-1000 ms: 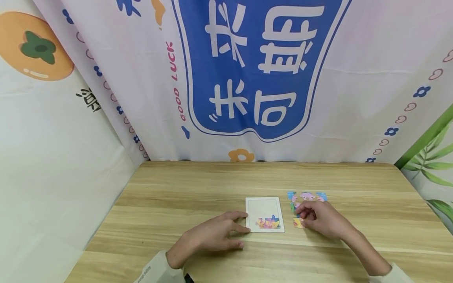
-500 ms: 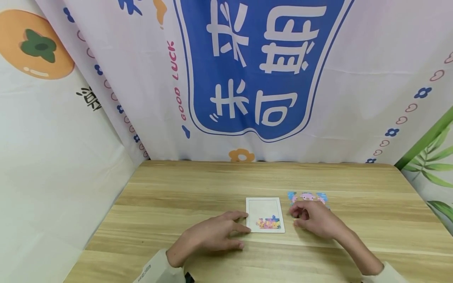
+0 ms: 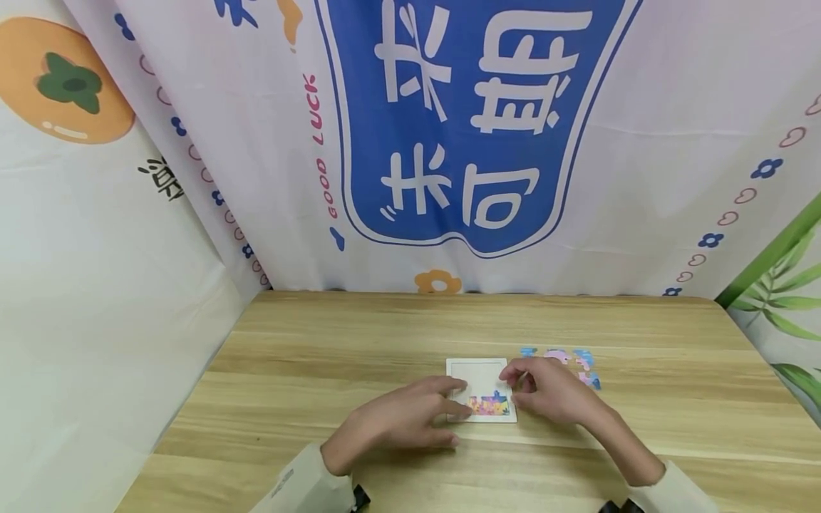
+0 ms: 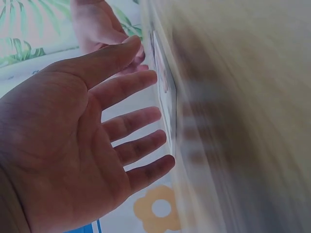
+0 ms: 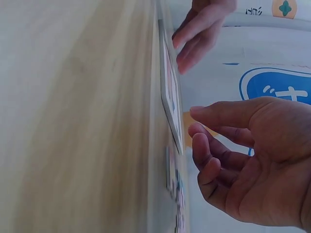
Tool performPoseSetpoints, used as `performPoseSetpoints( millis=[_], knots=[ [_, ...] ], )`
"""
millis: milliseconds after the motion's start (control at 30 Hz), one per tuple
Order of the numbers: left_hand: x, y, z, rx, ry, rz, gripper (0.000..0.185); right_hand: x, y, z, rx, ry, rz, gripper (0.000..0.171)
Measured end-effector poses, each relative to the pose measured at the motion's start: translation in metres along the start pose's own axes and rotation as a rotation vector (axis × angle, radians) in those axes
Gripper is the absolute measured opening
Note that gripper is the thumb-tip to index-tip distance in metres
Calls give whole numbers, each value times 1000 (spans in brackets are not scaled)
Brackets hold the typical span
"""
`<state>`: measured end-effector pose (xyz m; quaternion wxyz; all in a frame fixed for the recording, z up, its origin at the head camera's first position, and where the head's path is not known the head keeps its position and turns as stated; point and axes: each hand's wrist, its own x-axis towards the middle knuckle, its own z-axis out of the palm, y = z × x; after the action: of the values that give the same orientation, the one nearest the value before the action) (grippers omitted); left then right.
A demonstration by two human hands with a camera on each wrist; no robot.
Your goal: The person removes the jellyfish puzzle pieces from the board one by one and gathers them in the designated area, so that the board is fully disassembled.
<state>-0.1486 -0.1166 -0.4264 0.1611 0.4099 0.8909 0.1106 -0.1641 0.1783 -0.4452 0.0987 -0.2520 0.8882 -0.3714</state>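
Observation:
A white puzzle tray [image 3: 477, 371] lies on the table, with a few joined, colourful puzzle pieces [image 3: 490, 405] in its lower right corner. My left hand [image 3: 415, 413] reaches over the tray's left side, fingers spread and nearly straight, as the left wrist view also shows; its fingertips overlap the left end of the joined pieces. Over the right edge of the tray is my right hand [image 3: 553, 390]. In the right wrist view its thumb [image 5: 218, 112] and index finger stand a little apart, the other fingers loosely curled, and no piece shows between them.
Several loose puzzle pieces [image 3: 584, 356] in blue and pink lie right of the tray, partly covered by my right hand in the head view. The wooden table [image 3: 333, 342] meets a printed white cloth [image 3: 641, 214] at its back edge.
My right hand has moved left from the loose pieces to the tray's right edge. My left hand has shifted right, its fingertips now over the tray instead of at its left edge.

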Motion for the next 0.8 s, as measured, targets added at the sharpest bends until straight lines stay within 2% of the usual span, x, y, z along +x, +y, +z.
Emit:
performPoseSetpoints(
  millis=[333,567,800],
  knots=[
    [12,7,-6,13,-30,-11,45,16,-10,9,18,-39,-6,26],
    [11,8,-6,-8,-51,-52,42,24,-20,18,57,-90,15,28],
    [11,3,-2,-15,-42,-37,41,26,-18,23,20,-93,7,27]
  ],
)
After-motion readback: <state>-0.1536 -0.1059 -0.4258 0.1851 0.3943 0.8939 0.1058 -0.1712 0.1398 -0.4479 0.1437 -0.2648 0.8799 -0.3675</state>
